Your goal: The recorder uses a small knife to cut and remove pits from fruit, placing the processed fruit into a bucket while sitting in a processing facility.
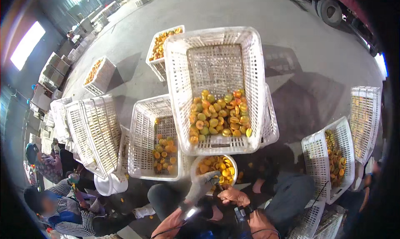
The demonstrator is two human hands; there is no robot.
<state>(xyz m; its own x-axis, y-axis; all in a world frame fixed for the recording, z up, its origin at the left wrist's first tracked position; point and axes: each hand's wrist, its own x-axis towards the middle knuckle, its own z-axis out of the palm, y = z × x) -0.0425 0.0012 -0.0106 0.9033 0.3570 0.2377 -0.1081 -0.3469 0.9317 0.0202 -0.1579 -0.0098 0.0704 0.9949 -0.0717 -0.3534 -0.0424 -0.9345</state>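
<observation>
My left hand (201, 184), in a grey glove with bluish fingertips, is curled round a small fruit (214, 180) that is mostly hidden and blurred. Close on its right, my bare right hand (234, 196) grips a small dark-handled tool (220, 187), its tip against the fruit. Both hands are over the near rim of a white bucket (236, 167) filled with yellow-orange fruit halves (225, 169). Just beyond the bucket, a white plastic crate (215, 35) tilts towards me. Greenish-orange fruits (218, 114), apparently apricots or plums, are heaped at its near end.
Left of the tilted crate stands another crate (142, 139) with fewer fruits. Stacked crates (93, 132) and a white bucket (111, 184) are further left, near a seated person (68, 211). Fruit-filled crates (340, 157) stand at right. A truck wheel (329, 12) is far right.
</observation>
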